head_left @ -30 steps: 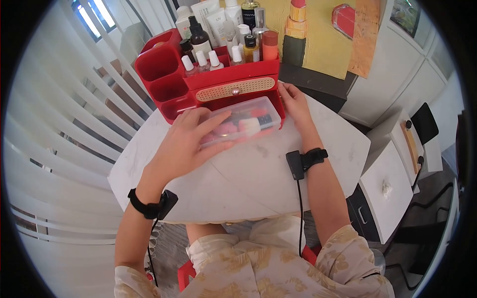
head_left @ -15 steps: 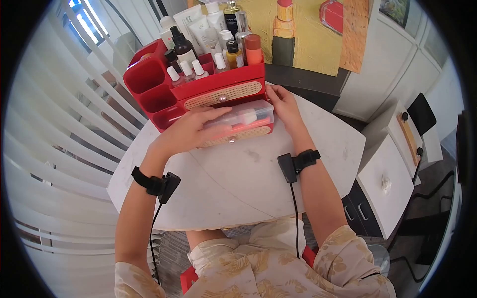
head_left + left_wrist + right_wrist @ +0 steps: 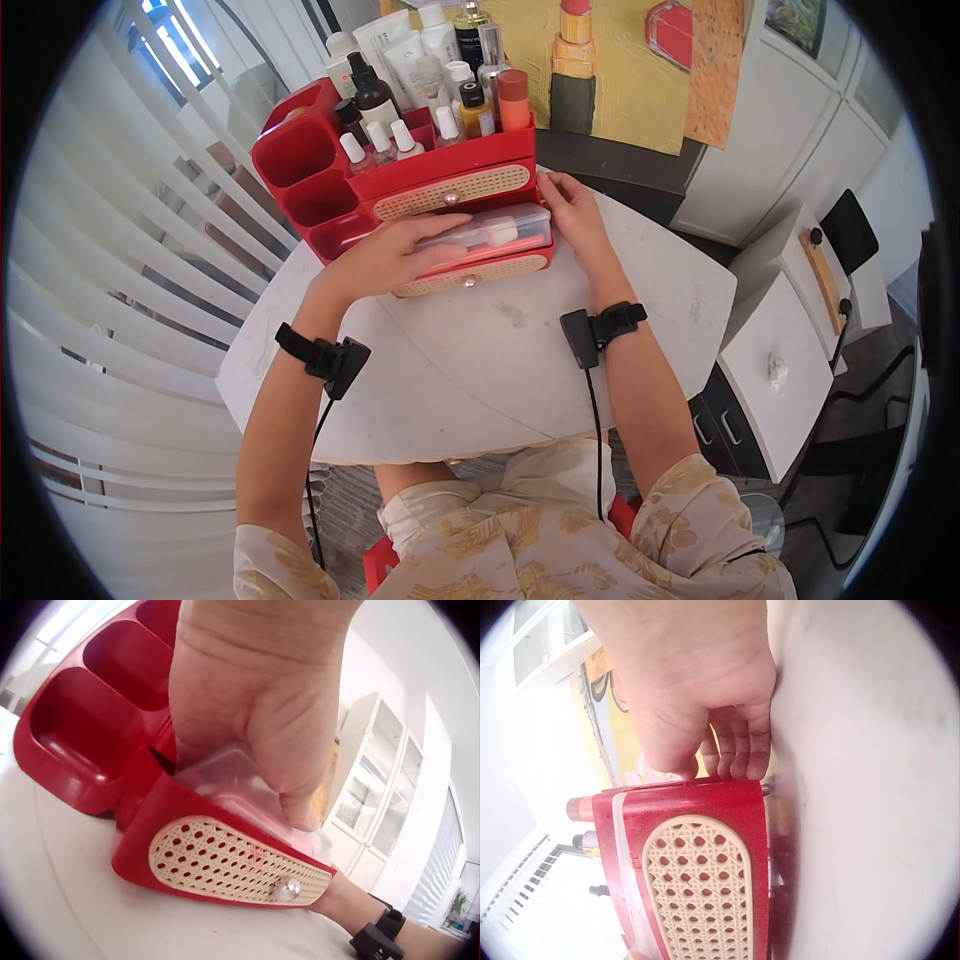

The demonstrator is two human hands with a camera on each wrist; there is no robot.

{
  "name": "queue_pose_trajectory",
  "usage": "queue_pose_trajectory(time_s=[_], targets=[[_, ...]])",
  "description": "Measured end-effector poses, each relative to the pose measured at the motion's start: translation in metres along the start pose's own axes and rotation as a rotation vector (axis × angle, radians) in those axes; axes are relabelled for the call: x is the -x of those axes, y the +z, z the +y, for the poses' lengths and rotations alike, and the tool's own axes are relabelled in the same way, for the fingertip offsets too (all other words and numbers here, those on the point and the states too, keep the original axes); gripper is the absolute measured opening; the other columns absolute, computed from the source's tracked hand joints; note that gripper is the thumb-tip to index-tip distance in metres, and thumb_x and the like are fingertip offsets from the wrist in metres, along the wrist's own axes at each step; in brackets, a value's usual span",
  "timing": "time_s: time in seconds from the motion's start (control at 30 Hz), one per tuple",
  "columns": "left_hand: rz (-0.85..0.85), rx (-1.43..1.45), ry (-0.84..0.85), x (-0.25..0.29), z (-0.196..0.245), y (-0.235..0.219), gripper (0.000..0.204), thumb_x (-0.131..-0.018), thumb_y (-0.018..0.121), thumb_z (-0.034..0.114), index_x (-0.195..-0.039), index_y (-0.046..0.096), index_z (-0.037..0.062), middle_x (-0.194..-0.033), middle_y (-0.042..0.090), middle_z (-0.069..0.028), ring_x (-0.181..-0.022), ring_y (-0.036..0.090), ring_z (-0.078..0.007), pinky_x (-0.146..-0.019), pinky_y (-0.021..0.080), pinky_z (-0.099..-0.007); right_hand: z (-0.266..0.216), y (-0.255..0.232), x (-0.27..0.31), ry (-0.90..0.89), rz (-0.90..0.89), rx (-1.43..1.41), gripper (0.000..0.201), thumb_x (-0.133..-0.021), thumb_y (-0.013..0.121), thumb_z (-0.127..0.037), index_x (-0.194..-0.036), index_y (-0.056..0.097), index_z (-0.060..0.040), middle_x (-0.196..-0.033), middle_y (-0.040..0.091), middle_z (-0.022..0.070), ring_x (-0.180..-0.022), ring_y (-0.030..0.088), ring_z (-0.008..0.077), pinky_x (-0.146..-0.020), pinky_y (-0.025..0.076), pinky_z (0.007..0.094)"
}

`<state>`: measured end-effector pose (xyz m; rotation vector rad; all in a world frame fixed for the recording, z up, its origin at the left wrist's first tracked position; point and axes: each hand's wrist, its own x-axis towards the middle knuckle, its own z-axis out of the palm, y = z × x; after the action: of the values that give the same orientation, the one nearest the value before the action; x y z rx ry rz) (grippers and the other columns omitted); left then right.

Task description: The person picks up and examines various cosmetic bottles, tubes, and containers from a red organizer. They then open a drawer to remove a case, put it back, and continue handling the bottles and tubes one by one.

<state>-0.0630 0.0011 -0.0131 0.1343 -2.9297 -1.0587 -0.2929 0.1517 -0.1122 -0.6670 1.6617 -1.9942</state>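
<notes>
My left hand [image 3: 375,262] grips a clear plastic box [image 3: 232,780] from above, thumb on one side; its far fingers are partly hidden. Pink things and a white-bristled brush [image 3: 498,232] show through the plastic. The box sits in the pulled-out lower drawer [image 3: 142,840] of a red cosmetics organizer [image 3: 440,160], whose woven front panel carries a pearl-like knob [image 3: 286,889]. At the organizer's right end, my right hand [image 3: 697,690] touches the red side with thumb and fingertips, the fingers loosely bent.
Bottles, tubes and several white-capped nail polishes [image 3: 402,138] crowd the organizer's top. Rounded compartments [image 3: 86,735] line its left side. It stands on a white marbled table [image 3: 480,370]. Behind is a yellow lipstick painting [image 3: 620,90], and a white cabinet [image 3: 775,350] stands to the right.
My left hand has brought the plastic box back and down into the drawer, and the drawer's woven front now shows. My right hand stays at the organizer's right end. The head view has shifted slightly.
</notes>
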Motion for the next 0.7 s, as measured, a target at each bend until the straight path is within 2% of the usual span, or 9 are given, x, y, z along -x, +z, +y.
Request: queue_pose_trajectory(time_s=[0.1, 0.37, 0.47, 0.7], targets=[[-0.005, 0.011, -0.012, -0.004, -0.006, 0.000, 0.049, -0.104, 0.059, 0.031, -0.146, 0.054, 0.0047, -0.142, 0.059, -0.0151, -0.129, 0.056, -0.0242, -0.111, 0.041, -0.0338, 0.002, -0.001, -0.002, -0.040, -0.012, 0.035, 0.035, -0.103, 0.063, -0.035, -0.111, 0.069, -0.0019, -0.091, 0.068, 0.0013, -0.076, 0.060, 0.0093, -0.070, 0.050, 0.0248], [0.000, -0.003, -0.028, -0.003, -0.002, 0.000, 0.050, -0.102, 0.062, 0.032, -0.145, 0.055, 0.0073, -0.141, 0.060, -0.0131, -0.127, 0.057, -0.0225, -0.110, 0.042, -0.0345, -0.001, -0.002, -0.001, -0.013, -0.017, 0.043, 0.035, -0.103, 0.062, -0.035, -0.111, 0.069, -0.0018, -0.093, 0.068, 0.0023, -0.078, 0.061, 0.0096, -0.071, 0.051, 0.0255], [-0.016, 0.016, -0.067, 0.000, 0.005, 0.000, 0.050, -0.101, 0.064, 0.032, -0.144, 0.057, 0.0081, -0.139, 0.062, -0.0137, -0.126, 0.059, -0.0236, -0.110, 0.043, -0.0351, 0.002, -0.002, -0.002, -0.018, -0.014, 0.045, 0.035, -0.103, 0.062, -0.036, -0.112, 0.068, -0.0020, -0.094, 0.068, 0.0028, -0.078, 0.062, 0.0098, -0.071, 0.051, 0.0256], [0.043, -0.032, 0.032, 0.000, -0.005, 0.005, 0.050, -0.099, 0.066, 0.032, -0.143, 0.058, 0.0088, -0.137, 0.063, -0.0186, -0.124, 0.061, -0.0308, -0.107, 0.046, -0.0364, 0.000, -0.001, -0.002, -0.008, -0.012, 0.038, 0.036, -0.103, 0.062, -0.036, -0.114, 0.068, -0.0019, -0.096, 0.069, 0.0036, -0.079, 0.062, 0.0103, -0.071, 0.052, 0.0260]])
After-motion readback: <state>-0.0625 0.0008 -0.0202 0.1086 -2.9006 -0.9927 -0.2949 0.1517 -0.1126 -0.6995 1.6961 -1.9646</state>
